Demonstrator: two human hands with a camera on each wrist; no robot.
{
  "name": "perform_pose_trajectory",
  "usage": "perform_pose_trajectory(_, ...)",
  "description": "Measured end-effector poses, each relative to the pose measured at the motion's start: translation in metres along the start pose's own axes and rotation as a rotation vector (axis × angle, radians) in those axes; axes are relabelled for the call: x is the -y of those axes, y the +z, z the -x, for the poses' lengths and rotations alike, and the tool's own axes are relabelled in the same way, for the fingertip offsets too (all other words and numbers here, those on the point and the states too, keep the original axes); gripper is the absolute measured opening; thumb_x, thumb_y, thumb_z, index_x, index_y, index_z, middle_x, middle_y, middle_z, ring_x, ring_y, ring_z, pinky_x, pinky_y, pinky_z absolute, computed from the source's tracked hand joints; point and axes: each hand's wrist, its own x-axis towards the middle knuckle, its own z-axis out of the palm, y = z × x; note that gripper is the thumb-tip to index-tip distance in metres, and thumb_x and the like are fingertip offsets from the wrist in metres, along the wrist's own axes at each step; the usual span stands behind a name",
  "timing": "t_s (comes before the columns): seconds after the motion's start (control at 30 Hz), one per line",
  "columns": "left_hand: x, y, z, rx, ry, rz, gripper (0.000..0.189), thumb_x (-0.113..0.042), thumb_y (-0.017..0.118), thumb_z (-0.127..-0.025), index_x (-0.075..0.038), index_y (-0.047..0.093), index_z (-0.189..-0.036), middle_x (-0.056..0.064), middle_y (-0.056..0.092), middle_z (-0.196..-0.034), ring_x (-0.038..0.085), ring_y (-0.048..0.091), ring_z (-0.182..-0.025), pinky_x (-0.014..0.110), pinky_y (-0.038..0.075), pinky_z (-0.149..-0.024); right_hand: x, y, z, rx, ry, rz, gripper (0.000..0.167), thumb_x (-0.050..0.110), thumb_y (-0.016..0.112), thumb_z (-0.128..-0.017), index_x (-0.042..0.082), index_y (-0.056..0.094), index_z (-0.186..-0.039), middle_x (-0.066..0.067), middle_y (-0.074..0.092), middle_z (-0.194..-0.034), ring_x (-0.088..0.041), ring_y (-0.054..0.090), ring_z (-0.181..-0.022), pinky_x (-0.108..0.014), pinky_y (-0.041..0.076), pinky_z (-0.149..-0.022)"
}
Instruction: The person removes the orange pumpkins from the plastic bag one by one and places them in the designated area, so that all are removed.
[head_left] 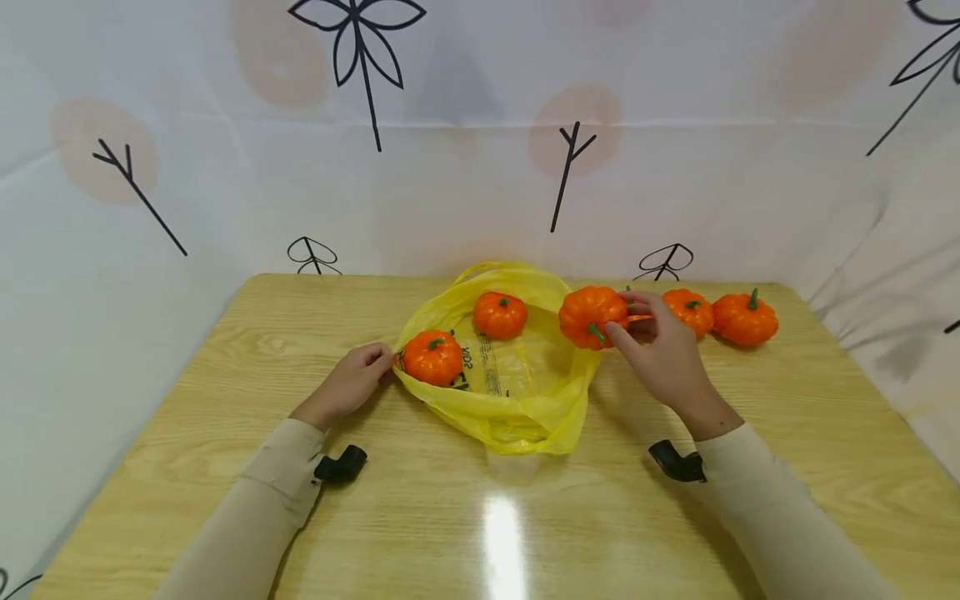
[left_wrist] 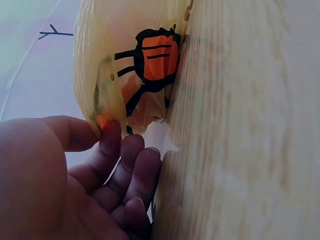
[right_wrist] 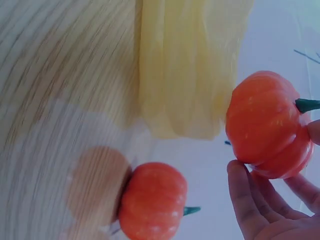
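a: what's the setting?
b: a pale wall (head_left: 465,192) with leaf and twig drawings, and in front of it a wooden worktop (head_left: 420,517).
a: start with the head view.
b: a yellow bag (head_left: 540,414) lies open on the worktop, two pumpkins inside: a near one (head_left: 432,358) by the left rim and a far one (head_left: 500,316) toward the back. the right hand (head_left: 663,350) holds a third pumpkin (head_left: 588,315) at the right rim. two more, the inner one (head_left: 687,313) and the outer one (head_left: 746,319), sit side by side past that hand; another seems mostly hidden behind it.
a: and the left wrist view?
b: the left hand (left_wrist: 85,185) pinches the bag's edge, thumb and forefinger together on it, other fingers loosely bent.
a: right wrist?
b: fingers and thumb clamped round the third pumpkin, beside the bag's wall. i can't tell if the two touch.
a: so which step is this?
b: loading the bag, i'd judge, with this one not yet in. next calls for carrying it inward over the rim, lowering it and letting go, while the left hand steadies the mouth.
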Motion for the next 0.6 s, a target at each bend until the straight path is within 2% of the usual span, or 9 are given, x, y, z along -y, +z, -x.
perform_pose_trajectory(0.17,-0.001,0.000,-0.001,-0.007,-0.006,-0.013,0.035,-0.031,0.040,-0.109,-0.008,0.060,-0.092,0.009,0.059,-0.090,0.022,0.051,-0.083,0.034,0.041,-0.079,-0.006,-0.007,0.000,0.025,0.043,0.010,0.053,0.038,0.058,-0.101,0.012,0.045,-0.145,-0.019,0.059,-0.133,-0.035,0.065,-0.108,-0.015,0.046,-0.079)
perform_pose_trajectory(0.37,-0.001,-0.001,-0.001,-0.008,-0.011,-0.014,0.036,-0.033,0.039,-0.109,-0.008,0.060,-0.093,0.010,0.059,-0.092,0.022,0.052,-0.085,0.035,0.041,-0.080,-0.014,-0.017,-0.001,0.059,0.095,0.064,0.052,0.041,0.054,-0.102,0.010,0.046,-0.143,-0.021,0.059,-0.130,-0.036,0.063,-0.107,-0.028,0.049,-0.077)
perform_pose_trajectory(0.6,0.000,-0.001,-0.001,0.001,-0.013,-0.020,0.036,-0.034,0.040,-0.109,-0.008,0.060,-0.094,0.010,0.060,-0.093,0.022,0.052,-0.084,0.035,0.041,-0.079,-0.026,-0.027,-0.001,0.141,0.166,0.077,0.055,0.045,0.049,-0.103,0.010,0.043,-0.145,-0.024,0.057,-0.131,-0.040,0.059,-0.115,-0.043,0.051,-0.081)
